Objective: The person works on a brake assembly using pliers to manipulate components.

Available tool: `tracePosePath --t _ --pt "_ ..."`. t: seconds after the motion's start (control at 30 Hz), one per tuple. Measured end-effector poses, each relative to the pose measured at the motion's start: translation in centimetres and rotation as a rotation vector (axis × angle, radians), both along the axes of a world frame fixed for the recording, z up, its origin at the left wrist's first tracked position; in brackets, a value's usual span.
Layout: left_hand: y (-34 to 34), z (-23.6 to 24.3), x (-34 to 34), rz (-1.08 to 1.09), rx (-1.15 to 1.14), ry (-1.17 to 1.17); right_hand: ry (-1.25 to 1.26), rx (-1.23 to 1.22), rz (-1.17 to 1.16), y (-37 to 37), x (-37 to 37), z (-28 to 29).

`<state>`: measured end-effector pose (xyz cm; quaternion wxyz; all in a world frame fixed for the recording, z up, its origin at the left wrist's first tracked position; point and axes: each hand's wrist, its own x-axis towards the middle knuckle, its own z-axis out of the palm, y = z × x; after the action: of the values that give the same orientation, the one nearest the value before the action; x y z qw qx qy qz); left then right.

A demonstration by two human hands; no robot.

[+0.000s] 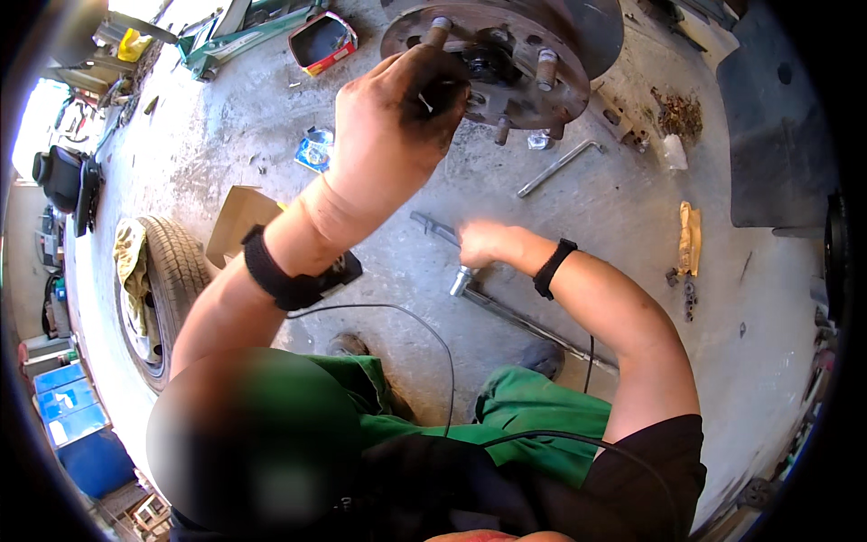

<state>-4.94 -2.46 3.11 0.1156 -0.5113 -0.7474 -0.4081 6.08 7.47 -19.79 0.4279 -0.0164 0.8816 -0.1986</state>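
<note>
A rusty wheel hub [555,113] with several protruding studs is at the top centre, its middle dark with grease. My left hand [397,117] is up against its left side, the blackened fingers curled together; whatever they hold is hidden. Lower down, close to the floor, my right hand [485,242] is closed and partly blurred by motion. From its left side a long, dark metal tool [435,226] sticks out, with the exact kind unclear. Just below that hand, a socket [461,280] sits at the end of a long bar [533,325] lying on the concrete.
A tyre [172,262] with a cloth over it stands at left, near an open cardboard box [239,217]. An L-shaped wrench [560,169] lies below the hub. A red-edged box [323,43] is at upper left. A black cable [433,334] loops before me.
</note>
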Motion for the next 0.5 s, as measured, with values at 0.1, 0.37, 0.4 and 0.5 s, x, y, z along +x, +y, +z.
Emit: tracePosePath --t 0.1,0.37,0.4,0.5 --pt "0.5 -1.2 0.6 0.078 0.011 -0.035 0.020 0.003 -0.029 0.1 0.1 0.9" --pt "1.4 -1.8 0.5 0.127 -0.004 0.364 0.093 0.030 0.035 1.5 -0.2 3.2" --pt "1.6 -1.8 0.6 0.124 -0.008 0.364 0.092 0.026 0.032 1.8 -0.1 2.8" --pt "2.1 -1.9 0.6 0.184 0.037 0.341 0.321 -0.112 -0.207 2.5 -0.4 3.0"
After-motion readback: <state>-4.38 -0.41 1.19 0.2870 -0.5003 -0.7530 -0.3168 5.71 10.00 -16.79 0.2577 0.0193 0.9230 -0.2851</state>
